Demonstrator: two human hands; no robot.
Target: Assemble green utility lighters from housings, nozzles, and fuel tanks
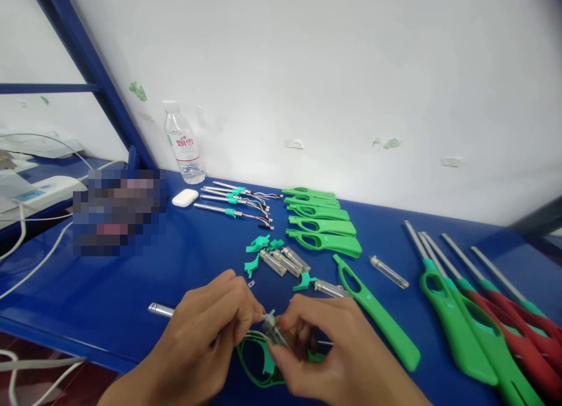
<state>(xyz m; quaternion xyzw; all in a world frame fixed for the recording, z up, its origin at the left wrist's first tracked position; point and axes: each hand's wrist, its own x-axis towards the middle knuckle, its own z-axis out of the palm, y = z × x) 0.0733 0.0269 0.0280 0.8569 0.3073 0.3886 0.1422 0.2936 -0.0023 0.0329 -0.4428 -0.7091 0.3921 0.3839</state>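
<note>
Fingers and thumb of my right hand (327,336) close round a clear lighter fuel tank (274,330), tilted with its valve end up and to the left. My left hand (211,330) is closed in a pinch at that valve end; whatever sits between its fingertips is too small to make out. Below both hands lies a green lighter shell (259,378), partly covered by them. A metal lighter tube (161,310) sticks out to the left from behind my left hand. Just beyond my fingers lie a teal trigger (302,282) and another clear tank (331,289).
Several green shell halves (322,242) and metal tubes with wires (215,209) lie farther back. More tanks (287,262) and triggers (252,267) sit mid-table. Lighters with long metal tubes (461,330) lie right. A water bottle (184,148) and white case (185,198) stand back left.
</note>
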